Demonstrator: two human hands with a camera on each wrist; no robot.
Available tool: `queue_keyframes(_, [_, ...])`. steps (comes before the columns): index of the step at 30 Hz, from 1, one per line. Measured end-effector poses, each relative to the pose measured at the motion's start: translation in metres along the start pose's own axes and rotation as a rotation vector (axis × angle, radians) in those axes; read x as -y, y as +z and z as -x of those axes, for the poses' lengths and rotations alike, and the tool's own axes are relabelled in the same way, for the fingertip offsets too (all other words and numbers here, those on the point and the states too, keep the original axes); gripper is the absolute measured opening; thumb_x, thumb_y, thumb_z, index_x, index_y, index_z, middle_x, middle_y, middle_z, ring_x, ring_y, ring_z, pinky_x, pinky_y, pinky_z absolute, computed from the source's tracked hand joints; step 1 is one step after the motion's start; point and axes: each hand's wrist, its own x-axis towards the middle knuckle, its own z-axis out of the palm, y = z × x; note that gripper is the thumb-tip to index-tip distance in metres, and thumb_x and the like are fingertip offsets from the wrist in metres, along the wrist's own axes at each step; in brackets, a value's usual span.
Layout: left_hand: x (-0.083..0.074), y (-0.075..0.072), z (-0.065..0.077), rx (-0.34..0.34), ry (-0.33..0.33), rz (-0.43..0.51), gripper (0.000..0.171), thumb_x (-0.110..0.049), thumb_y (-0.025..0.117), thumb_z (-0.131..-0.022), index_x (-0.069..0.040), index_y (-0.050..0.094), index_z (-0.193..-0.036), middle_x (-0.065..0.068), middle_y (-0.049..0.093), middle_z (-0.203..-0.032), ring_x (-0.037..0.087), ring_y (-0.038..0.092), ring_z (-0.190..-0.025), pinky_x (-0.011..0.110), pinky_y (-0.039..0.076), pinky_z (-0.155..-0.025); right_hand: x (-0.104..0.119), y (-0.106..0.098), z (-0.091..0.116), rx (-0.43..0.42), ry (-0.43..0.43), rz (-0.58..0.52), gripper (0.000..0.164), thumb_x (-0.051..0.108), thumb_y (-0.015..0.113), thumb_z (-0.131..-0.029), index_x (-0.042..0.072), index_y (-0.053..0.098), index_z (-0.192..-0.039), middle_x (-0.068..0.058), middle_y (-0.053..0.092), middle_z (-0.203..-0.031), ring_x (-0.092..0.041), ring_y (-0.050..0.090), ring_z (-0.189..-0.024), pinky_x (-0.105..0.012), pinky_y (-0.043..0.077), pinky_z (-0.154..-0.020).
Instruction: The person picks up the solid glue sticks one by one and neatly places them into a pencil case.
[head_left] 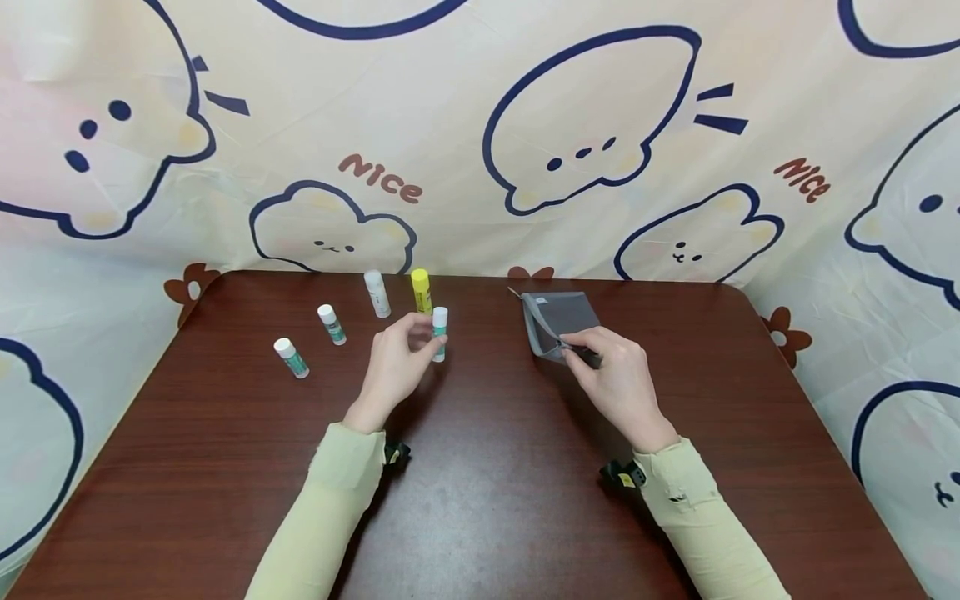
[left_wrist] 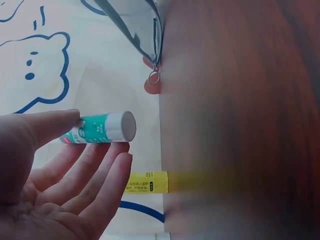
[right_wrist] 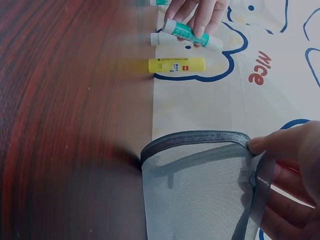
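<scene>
Between the thumb and fingers of my left hand (head_left: 396,358) is a green-and-white glue stick (head_left: 439,333), held upright; the left wrist view shows its green label and white end (left_wrist: 121,127). My right hand (head_left: 617,379) pinches the top edge of a grey mesh zipper pouch (head_left: 562,317). In the right wrist view the pouch's mouth hangs partly apart along its zipper edge (right_wrist: 195,137), with thumb and fingers at one corner. A small metal ring (left_wrist: 154,77) hangs from the pouch's other corner.
A yellow glue stick (head_left: 422,290) stands just behind my left hand. To its left stand a white glue stick (head_left: 377,293) and two small green-and-white ones, a nearer one (head_left: 291,357) and a farther one (head_left: 332,324). A patterned cloth (head_left: 450,225) rises behind the brown table (head_left: 480,500).
</scene>
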Motion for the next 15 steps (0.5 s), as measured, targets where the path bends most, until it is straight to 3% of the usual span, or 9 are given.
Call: queue_keyframes(15, [-0.003, 0.0107, 0.0, 0.002, -0.039, 0.05, 0.032, -0.021, 0.078, -0.093, -0.008, 0.068, -0.121, 0.006, 0.075, -0.098, 0.018, 0.071, -0.078, 0.036, 0.058, -0.066, 0.0089, 0.0041, 0.0016, 0.035, -0.004, -0.018, 0.02, 0.003, 0.081, -0.085, 0.008, 0.079, -0.105, -0.003, 0.073, -0.093, -0.017, 0.067, -0.074, -0.038, 0.056, -0.061])
